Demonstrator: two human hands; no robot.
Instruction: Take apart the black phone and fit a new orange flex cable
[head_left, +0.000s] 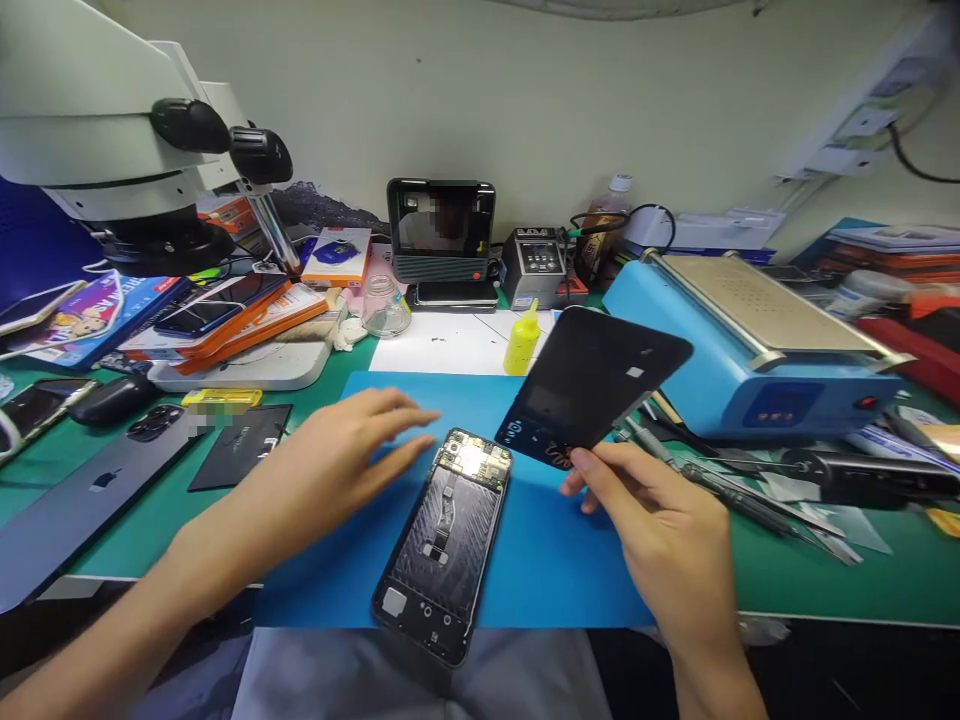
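My right hand [652, 510] pinches a thin black phone back cover [592, 375] at its lower edge, between thumb and fingers, and holds it tilted above the mat. Camera cutouts and a small white patch show on the cover. An opened phone [450, 540] lies on the blue mat [555, 560], its circuit board at the far end and a flex cable running down the bare, scratched middle. My left hand [375, 445] hovers beside the phone's top left, fingers stretched out and apart, with nothing in them.
To the right stands a blue heating plate machine [750, 370], with tweezers [735, 490] and a black-handled tool near it. A microscope [150, 130] overhangs the left. Behind the mat are a yellow bottle [522, 342] and a glass jar [386, 308]. A large grey phone [105, 480] lies left.
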